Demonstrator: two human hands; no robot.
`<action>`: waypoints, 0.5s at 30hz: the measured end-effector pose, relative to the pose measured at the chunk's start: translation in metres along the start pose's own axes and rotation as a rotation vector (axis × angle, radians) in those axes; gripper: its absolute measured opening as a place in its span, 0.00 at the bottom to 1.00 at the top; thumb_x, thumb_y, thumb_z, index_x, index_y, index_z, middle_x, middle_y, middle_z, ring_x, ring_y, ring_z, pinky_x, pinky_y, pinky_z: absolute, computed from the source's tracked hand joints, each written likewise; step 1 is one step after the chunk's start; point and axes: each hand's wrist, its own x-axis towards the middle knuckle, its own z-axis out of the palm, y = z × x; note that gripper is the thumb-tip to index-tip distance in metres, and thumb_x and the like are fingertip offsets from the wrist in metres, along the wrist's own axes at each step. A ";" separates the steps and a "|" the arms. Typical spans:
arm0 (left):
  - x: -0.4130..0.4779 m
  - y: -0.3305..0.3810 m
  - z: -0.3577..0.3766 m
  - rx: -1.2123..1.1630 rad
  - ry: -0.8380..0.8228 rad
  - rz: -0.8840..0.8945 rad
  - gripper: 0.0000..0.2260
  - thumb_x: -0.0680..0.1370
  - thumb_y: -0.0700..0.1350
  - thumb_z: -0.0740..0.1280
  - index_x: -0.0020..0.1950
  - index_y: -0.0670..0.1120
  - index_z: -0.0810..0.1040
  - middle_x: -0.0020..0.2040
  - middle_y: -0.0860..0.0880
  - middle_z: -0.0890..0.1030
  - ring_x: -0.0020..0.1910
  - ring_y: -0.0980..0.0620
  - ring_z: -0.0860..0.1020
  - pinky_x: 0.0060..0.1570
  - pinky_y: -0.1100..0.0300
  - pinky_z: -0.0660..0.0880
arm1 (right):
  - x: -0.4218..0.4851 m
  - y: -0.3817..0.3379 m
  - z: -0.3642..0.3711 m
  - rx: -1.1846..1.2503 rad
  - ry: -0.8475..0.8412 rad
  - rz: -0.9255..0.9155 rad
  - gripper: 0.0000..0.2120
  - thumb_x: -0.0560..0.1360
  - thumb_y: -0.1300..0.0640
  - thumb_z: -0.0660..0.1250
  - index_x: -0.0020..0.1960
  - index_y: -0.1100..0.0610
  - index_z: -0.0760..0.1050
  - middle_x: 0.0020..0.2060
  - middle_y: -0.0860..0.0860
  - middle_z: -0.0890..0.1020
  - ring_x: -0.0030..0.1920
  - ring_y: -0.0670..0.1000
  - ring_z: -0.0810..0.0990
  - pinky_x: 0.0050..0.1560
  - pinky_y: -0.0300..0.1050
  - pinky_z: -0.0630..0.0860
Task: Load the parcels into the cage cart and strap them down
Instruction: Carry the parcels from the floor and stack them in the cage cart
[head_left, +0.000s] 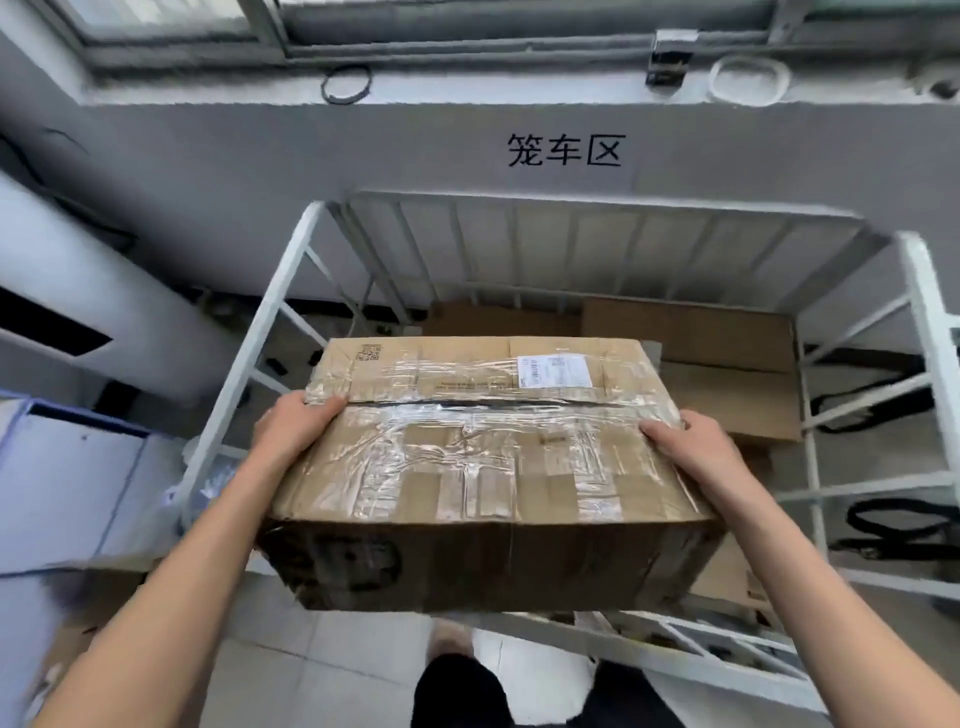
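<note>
I hold a large brown cardboard parcel (483, 457) in front of me, its top covered in clear tape with a white shipping label at the far right. My left hand (296, 426) grips its left side and my right hand (685, 441) grips its right side. The parcel hangs over the near edge of the white metal cage cart (291, 275). Inside the cart lie other cardboard parcels (717, 358) along the back and right.
Black straps (893, 525) lie on the floor to the right of the cart. A blue bin (67, 483) stands at left. Behind the cart is a grey wall with black characters, and a window ledge holding a black loop (345, 83) and a white loop (748, 80).
</note>
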 end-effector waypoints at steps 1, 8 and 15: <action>0.024 0.004 -0.003 0.030 -0.046 0.017 0.25 0.73 0.70 0.65 0.55 0.51 0.79 0.59 0.44 0.83 0.58 0.39 0.79 0.53 0.51 0.74 | 0.004 -0.007 0.013 0.009 -0.007 0.043 0.22 0.73 0.38 0.67 0.58 0.53 0.79 0.52 0.53 0.84 0.50 0.57 0.82 0.55 0.54 0.78; 0.169 -0.037 0.037 0.037 -0.266 0.035 0.25 0.75 0.64 0.70 0.62 0.46 0.79 0.60 0.44 0.83 0.59 0.40 0.80 0.62 0.45 0.75 | 0.042 -0.005 0.156 0.183 0.044 0.236 0.20 0.74 0.49 0.71 0.62 0.55 0.73 0.57 0.54 0.81 0.52 0.55 0.79 0.51 0.49 0.74; 0.250 -0.129 0.133 -0.098 -0.318 -0.155 0.17 0.76 0.50 0.74 0.61 0.43 0.78 0.57 0.46 0.81 0.52 0.50 0.76 0.53 0.59 0.68 | 0.116 0.043 0.290 0.276 0.084 0.399 0.28 0.69 0.59 0.77 0.64 0.56 0.69 0.53 0.53 0.79 0.50 0.51 0.77 0.47 0.42 0.69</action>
